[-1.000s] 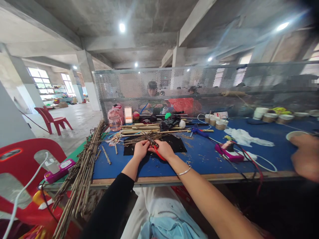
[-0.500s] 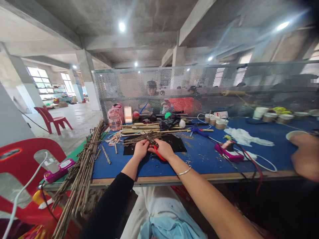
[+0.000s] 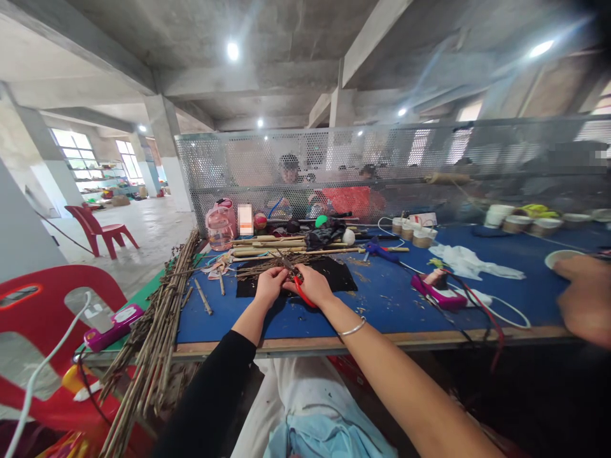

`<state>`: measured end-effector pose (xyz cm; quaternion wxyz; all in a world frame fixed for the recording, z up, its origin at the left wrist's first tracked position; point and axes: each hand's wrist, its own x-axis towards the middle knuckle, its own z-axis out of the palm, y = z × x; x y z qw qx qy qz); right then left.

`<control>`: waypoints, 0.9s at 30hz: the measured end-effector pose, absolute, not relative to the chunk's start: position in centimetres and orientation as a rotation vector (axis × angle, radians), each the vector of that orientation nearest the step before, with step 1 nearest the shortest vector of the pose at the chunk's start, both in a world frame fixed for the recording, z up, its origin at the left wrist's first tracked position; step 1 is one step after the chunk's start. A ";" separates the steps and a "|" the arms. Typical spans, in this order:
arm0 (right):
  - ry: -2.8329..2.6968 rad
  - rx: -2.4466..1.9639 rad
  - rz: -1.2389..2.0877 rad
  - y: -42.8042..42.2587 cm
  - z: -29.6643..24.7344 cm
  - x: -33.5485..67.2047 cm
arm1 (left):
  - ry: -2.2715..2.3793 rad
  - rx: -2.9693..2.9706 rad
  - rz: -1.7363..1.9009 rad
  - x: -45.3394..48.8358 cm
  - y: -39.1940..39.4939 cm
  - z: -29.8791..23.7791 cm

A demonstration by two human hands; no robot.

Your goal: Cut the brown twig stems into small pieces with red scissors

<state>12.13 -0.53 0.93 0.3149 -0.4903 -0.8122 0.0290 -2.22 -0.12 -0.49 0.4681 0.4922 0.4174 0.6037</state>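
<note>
Red-handled scissors point(image 3: 304, 294) are in my right hand point(image 3: 312, 284), with their dark blades pointing away from me, up and to the left. Close beside it, my left hand point(image 3: 270, 285) is closed in a pinch near the blades. What its fingertips hold is too small and covered to make out. Just beyond both hands lies a loose pile of thin brown twigs point(image 3: 252, 270), resting on a black mat point(image 3: 341, 275). The mat lies on the blue table top point(image 3: 382, 318).
Long bundled sticks point(image 3: 157, 343) overhang the table's left edge. Bamboo rods point(image 3: 272, 242) and a pink-lidded jug point(image 3: 220, 228) are behind the mat. Right: a blue glue gun point(image 3: 382, 252), a purple power strip point(image 3: 439, 294), cables and a white cloth point(image 3: 472, 262). Another person's blurred hand point(image 3: 587, 299) reaches in.
</note>
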 end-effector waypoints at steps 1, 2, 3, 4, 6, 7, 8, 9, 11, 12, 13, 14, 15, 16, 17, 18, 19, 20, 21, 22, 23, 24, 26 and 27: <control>-2.137 -1.274 0.064 -0.4 0.8 12.1 | 1.005 1.210 1.466 -2.2 -0.1 -0.5; -2.132 -1.256 0.050 -0.2 0.8 12.1 | 0.985 1.211 1.450 -2.2 -0.2 -0.5; -2.129 -1.240 0.037 -0.1 0.7 12.1 | 0.970 1.212 1.436 -2.2 -0.2 -0.5; -2.128 -1.228 0.026 0.0 0.6 12.1 | 0.962 1.212 1.425 -2.1 -0.3 -0.4; -2.132 -1.215 0.004 0.1 0.6 12.1 | 0.958 1.218 1.413 -2.1 -0.5 -0.3; -2.135 -1.209 -0.009 0.1 0.6 12.1 | 0.959 1.223 1.413 -2.0 -0.5 -0.3; -2.140 -1.202 -0.025 0.1 0.6 12.1 | 0.960 1.228 1.417 -2.0 -0.6 -0.2; -2.143 -1.196 -0.041 0.1 0.6 12.1 | 0.961 1.233 1.422 -1.9 -0.6 -0.2; -2.151 -1.190 -0.065 0.1 0.5 12.1 | 0.969 1.243 1.426 -1.9 -0.7 -0.2; -2.156 -1.190 -0.071 0.1 0.5 12.1 | 0.979 1.252 1.425 -1.9 -0.6 -0.2; -2.158 -1.194 -0.074 0.2 0.5 12.1 | 0.993 1.265 1.423 -1.9 -0.6 -0.2; -2.159 -1.201 -0.076 0.2 0.5 12.2 | 1.010 1.283 1.422 -1.9 -0.6 -0.3; -2.159 -1.210 -0.074 0.2 0.6 12.2 | 1.031 1.308 1.424 -1.9 -0.6 -0.3; -2.159 -1.220 -0.067 0.2 0.6 12.2 | 1.054 1.340 1.427 -2.0 -0.5 -0.3; -2.162 -1.227 -0.052 0.1 0.7 12.2 | 1.078 1.377 1.429 -2.1 -0.5 -0.4; -2.166 -1.232 -0.031 0.0 0.8 12.2 | 1.098 1.417 1.429 -2.1 -0.5 -0.4; -2.170 -1.232 -0.006 -0.2 1.0 12.3 | 1.115 1.454 1.426 -2.2 -0.5 -0.4; -2.174 -1.229 0.019 -0.3 1.1 12.3 | 1.127 1.484 1.425 -2.3 -0.6 -0.3; -2.176 -1.228 0.042 -0.5 1.3 12.3 | 1.134 1.501 1.426 -2.3 -0.6 -0.3; -2.174 -1.232 0.058 -0.6 1.4 12.4 | 1.138 1.508 1.429 -2.3 -0.6 -0.3; -2.170 -1.244 0.070 -0.8 1.4 12.4 | 1.139 1.508 1.435 -2.3 -0.7 -0.3; -2.167 -1.261 0.078 -0.8 1.5 12.4 | 1.139 1.504 1.440 -2.3 -0.7 -0.2; -2.160 -1.292 0.091 -0.8 1.4 12.5 | 1.139 1.494 1.446 -2.3 -0.6 -0.3; -2.157 -1.301 0.098 -0.8 1.4 12.5 | 1.137 1.486 1.448 -2.3 -0.5 -0.3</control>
